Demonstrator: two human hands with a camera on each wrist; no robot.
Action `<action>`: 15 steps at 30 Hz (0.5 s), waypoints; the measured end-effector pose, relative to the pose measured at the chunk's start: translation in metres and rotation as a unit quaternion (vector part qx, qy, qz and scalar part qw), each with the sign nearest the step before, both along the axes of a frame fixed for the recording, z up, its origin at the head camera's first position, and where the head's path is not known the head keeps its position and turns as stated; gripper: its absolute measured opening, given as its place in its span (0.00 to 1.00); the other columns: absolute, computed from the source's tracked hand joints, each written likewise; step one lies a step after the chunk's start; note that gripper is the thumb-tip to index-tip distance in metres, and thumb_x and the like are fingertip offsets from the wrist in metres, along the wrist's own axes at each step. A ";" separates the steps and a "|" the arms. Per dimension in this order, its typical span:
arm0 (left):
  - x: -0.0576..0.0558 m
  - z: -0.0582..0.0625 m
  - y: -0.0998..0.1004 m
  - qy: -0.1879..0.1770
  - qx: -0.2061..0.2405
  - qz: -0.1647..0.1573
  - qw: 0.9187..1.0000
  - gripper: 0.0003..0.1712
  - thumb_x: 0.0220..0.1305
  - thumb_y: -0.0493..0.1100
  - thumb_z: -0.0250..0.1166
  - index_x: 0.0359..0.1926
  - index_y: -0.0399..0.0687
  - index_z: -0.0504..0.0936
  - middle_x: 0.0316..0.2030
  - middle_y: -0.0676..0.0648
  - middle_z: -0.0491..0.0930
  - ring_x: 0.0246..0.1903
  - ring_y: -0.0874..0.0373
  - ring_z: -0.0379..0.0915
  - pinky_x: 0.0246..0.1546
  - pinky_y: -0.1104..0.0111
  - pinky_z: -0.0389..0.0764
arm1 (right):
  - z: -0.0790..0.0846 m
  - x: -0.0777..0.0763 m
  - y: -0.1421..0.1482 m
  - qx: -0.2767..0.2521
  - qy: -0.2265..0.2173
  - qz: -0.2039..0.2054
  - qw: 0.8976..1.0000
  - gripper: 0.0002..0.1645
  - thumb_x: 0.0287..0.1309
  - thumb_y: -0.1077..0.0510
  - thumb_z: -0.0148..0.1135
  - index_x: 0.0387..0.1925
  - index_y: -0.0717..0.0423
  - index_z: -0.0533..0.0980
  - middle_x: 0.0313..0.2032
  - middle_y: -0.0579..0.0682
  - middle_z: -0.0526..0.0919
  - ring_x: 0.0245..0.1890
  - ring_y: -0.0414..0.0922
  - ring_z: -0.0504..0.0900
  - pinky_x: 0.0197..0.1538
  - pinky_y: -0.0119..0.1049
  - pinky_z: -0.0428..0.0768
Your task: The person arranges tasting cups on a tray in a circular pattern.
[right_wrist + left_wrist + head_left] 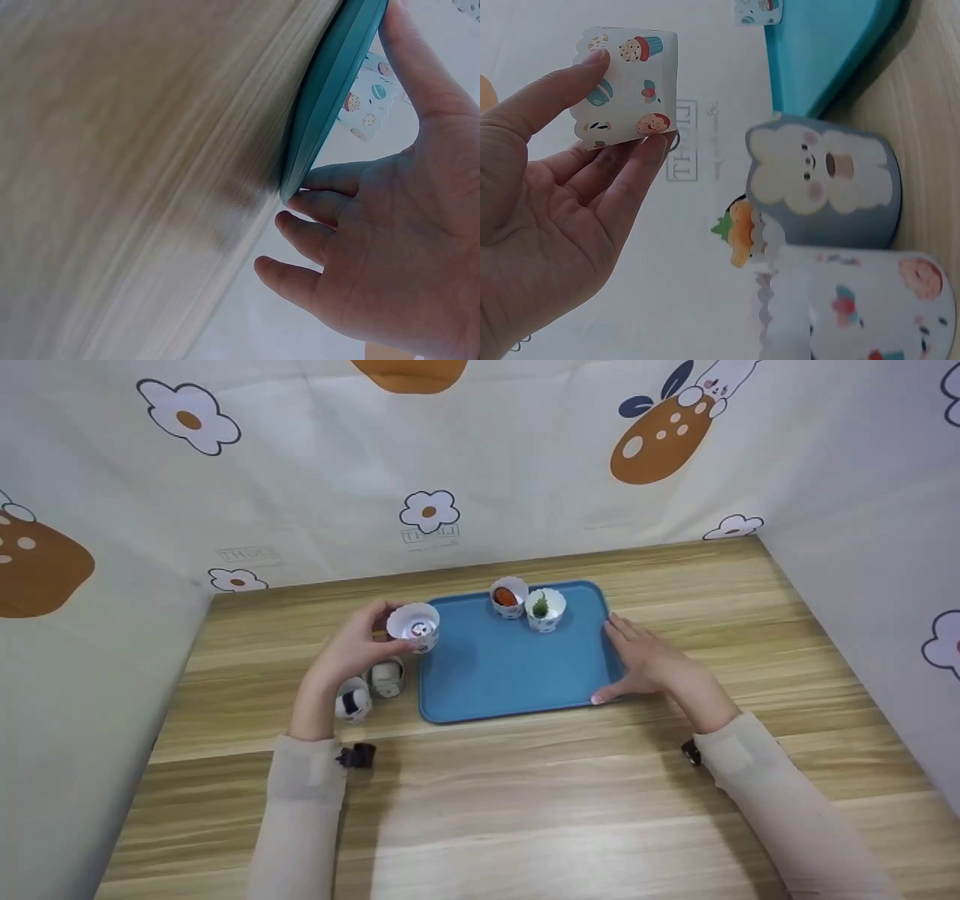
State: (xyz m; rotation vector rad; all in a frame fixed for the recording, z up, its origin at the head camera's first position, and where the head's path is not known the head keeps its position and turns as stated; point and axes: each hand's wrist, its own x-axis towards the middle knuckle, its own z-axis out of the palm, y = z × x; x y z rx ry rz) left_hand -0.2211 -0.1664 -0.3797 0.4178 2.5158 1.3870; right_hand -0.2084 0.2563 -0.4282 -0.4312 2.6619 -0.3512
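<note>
My left hand [352, 649] pinches a white paper baking cup [417, 631] between thumb and fingers, over the left edge of a blue tray [517, 675]. Cupcake prints cover the cup's side in the left wrist view; what lies inside is too small to tell. My right hand [649, 660] rests its extended fingers and thumb along the tray's right rim. On the tray's far side stand a cup with an orange-red piece [505, 597] and a cup with a green leaf-like piece [541, 606], side by side.
Left of the tray, below my left hand, stand a bear-printed cup [825, 180] and a cupcake-printed cup [885, 307]. An orange piece with a green top [740, 231] shows beside them. A patterned cloth [322, 472] rises behind the wooden table [525, 810].
</note>
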 end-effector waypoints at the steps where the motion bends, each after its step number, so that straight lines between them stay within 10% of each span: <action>1: -0.001 0.000 0.002 0.000 -0.003 0.000 1.000 0.36 0.60 0.37 0.71 0.67 0.37 0.68 0.61 0.36 0.74 0.63 0.42 0.71 0.63 0.50 0.75 | 0.000 0.000 0.000 -0.001 -0.001 0.000 1.000 0.81 0.40 0.26 0.73 0.77 0.67 0.40 0.78 0.66 0.37 0.78 0.65 0.39 0.77 0.63 0.44; 15: -0.008 -0.004 0.040 -0.002 -0.007 -0.016 1.000 0.33 0.58 0.41 0.74 0.63 0.41 0.72 0.61 0.39 0.75 0.63 0.45 0.71 0.64 0.51 0.75 | 0.000 0.001 0.000 -0.005 -0.002 -0.004 1.000 0.81 0.41 0.26 0.73 0.77 0.67 0.40 0.78 0.66 0.37 0.78 0.66 0.40 0.77 0.63 0.46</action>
